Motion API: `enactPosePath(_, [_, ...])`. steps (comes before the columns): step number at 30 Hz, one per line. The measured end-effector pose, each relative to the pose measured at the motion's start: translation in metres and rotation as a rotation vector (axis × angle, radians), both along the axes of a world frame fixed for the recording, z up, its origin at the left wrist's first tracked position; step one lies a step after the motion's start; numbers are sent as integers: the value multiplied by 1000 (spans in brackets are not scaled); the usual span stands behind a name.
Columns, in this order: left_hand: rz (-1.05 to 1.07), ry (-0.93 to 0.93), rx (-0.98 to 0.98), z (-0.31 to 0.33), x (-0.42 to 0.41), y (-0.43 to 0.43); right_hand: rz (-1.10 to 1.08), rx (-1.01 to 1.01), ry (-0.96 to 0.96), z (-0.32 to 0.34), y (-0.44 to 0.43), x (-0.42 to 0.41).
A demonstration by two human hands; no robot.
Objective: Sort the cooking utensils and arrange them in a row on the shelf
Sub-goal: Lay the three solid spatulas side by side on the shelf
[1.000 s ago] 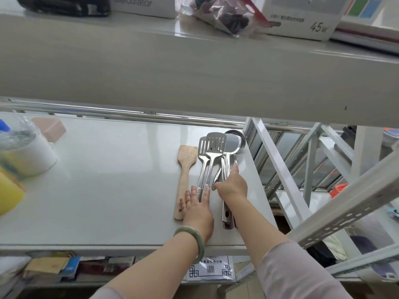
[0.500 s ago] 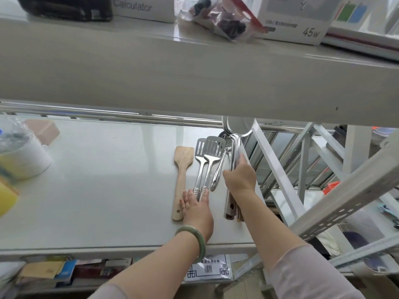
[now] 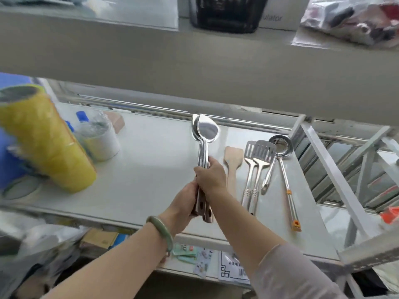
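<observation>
Roughly midway: both hands, left hand (image 3: 186,201) and right hand (image 3: 210,176), gripped two solid spatulas (image 3: 204,134) above the shelf (image 3: 140,169); wooden spatula (image 3: 232,167), slotted turners (image 3: 258,160) and ladle (image 3: 280,145) already lay side by side.

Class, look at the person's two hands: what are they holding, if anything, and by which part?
Both hold the steel spatulas together: the right hand around the metal shafts, the left hand around the dark wooden handles below.

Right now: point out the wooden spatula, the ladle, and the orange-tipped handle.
wooden spatula (image 3: 233,156), head view, on its flat blade.
ladle (image 3: 280,146), head view, on its bowl.
orange-tipped handle (image 3: 296,225), head view, on the orange end cap.
</observation>
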State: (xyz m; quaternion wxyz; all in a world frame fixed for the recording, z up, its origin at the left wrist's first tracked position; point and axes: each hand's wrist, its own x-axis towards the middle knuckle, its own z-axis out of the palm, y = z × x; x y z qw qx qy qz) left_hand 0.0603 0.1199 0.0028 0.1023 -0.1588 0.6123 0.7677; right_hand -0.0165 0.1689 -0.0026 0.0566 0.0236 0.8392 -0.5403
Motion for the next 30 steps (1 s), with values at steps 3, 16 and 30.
enactPosePath(3, [88,-52,-60,-10,7,-46,54,-38,-51,-1,-45,11])
enactPosePath(16, [168,-155,-722,-48,35,-199,65,44,-77,-26,-176,23])
enactPosePath(30, [101,-111,-1226,-71,13,-234,-84,85,-93,-48,-218,17])
